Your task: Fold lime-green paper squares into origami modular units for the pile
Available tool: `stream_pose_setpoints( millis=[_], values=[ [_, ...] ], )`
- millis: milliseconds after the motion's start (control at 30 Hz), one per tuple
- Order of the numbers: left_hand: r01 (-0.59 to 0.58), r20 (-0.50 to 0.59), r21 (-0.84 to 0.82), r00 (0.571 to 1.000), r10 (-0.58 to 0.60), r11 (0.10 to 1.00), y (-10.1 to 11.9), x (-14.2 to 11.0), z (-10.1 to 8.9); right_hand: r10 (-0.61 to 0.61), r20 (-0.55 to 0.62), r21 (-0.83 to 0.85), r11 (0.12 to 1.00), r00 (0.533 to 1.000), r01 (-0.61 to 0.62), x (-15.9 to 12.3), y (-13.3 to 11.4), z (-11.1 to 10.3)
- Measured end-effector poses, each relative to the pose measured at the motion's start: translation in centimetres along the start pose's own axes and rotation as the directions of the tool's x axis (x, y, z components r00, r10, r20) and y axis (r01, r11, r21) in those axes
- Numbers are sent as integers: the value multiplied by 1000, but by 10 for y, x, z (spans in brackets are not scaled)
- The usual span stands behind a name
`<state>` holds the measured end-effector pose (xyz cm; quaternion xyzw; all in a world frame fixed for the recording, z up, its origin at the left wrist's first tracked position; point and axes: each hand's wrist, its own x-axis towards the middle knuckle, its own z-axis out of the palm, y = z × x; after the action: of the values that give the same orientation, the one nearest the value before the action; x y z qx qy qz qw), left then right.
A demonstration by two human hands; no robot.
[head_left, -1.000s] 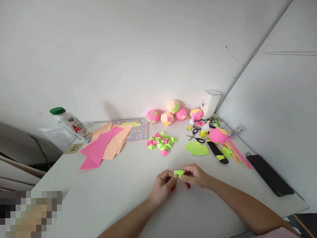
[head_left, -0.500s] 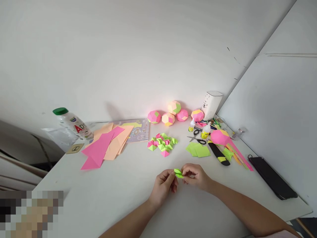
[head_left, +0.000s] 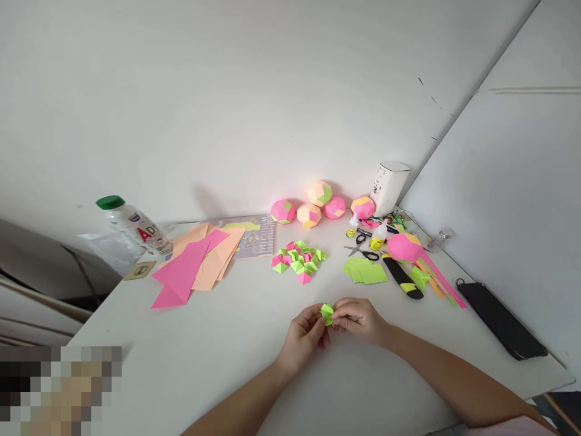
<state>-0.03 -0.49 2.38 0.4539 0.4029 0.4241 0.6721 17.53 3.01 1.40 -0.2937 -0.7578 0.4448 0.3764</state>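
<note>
Between my two hands, above the near part of the white table [head_left: 181, 357], is a small folded piece of green paper [head_left: 327, 311]. My left hand [head_left: 305, 333] pinches its left side between thumb and fingers. From the right, my right hand [head_left: 361, 320] grips the other edge with its fingertips, which partly cover it. Beyond my hands lies a heap of folded green and pink paper pieces [head_left: 297, 261]. Flat green paper squares [head_left: 365, 271] rest to the right of that heap.
Faceted paper balls [head_left: 282, 211] sit along the wall. Glue bottles [head_left: 377, 236], scissors [head_left: 362, 248], a box cutter [head_left: 403, 277] and a black phone [head_left: 502, 318] lie at right. Pink and peach sheets [head_left: 181, 272] and a leaning white bottle [head_left: 136, 227] are at left.
The green paper piece has turned in my fingers and now shows a more upright, wider face. Both hands stay close together, and the view has shifted slightly.
</note>
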Motion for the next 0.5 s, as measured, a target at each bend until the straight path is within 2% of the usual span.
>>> stream_pose_setpoints(
  millis=[233,367,500],
  values=[
    [-78,131,22,989,74,997,0,-5,0,243,-6,221,946,970,-235,2,-7,4],
    [-86,123,35,989,81,996,-3,-5,1,351,30,301,890,936,-343,1,-10,4],
    [-96,109,47,990,90,994,-5,-4,2,369,48,387,850,928,-358,1,-11,5]
  ],
)
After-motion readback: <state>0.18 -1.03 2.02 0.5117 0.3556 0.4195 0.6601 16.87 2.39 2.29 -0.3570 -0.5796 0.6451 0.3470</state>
